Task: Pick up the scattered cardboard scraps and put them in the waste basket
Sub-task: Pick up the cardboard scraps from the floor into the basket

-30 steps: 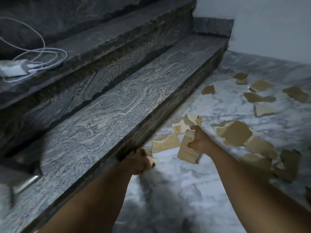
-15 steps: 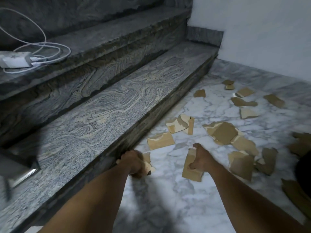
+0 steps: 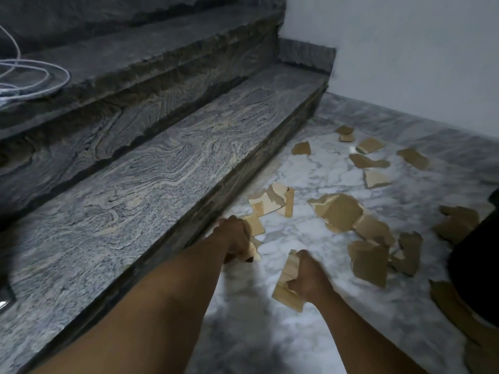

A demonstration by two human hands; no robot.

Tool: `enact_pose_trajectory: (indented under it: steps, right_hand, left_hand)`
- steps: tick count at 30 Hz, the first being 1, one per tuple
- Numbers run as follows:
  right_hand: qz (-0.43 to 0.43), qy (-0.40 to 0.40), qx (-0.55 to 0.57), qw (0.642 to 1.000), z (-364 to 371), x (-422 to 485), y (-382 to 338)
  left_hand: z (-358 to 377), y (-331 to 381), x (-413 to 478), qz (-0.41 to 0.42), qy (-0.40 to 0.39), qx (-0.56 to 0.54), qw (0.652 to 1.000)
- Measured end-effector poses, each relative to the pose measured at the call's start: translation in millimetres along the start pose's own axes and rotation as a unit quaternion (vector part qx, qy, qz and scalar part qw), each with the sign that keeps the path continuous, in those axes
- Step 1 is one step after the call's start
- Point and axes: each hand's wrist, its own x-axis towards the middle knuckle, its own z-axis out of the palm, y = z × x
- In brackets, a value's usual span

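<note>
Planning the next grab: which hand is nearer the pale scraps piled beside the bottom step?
Left. The left hand, gripping scraps, sits just short of the pale pile by the step; the right hand, holding a long scrap, is farther back and right.

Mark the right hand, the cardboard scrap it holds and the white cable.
right hand point(image 3: 307, 279): head view, back of the hand.
cardboard scrap point(image 3: 288, 268): head view, its upper flat face.
white cable point(image 3: 37, 92): head view, lower strands of its coil.

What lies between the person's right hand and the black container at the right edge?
Between right hand and black container: torn brown cardboard scraps on white marble floor, head view.
</note>
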Motion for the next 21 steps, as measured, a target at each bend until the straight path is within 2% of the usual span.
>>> enact_pose_trajectory:
  steps: [2,5,10,16,21]
  right_hand:
    - [0.003,-0.016,-0.001,1.000,-1,4,1]
    - [0.004,-0.034,0.004,0.999,-4,12,-3]
    - [0.005,-0.067,-0.001,0.998,-9,30,-11]
    - [0.017,-0.090,-0.017,0.996,-10,40,-14]
    - [0.019,-0.058,0.007,0.998,-5,39,-8]
  left_hand:
    - [-2,0,10,0.000,-0.023,0.037,0.999]
    - [-2,2,14,0.025,-0.018,0.073,0.997]
    - [-2,15,17,0.085,0.042,0.068,0.993]
    - [-11,52,48,0.090,0.155,-0.075,0.981]
    - [-22,63,96,0.065,0.118,-0.131,0.982]
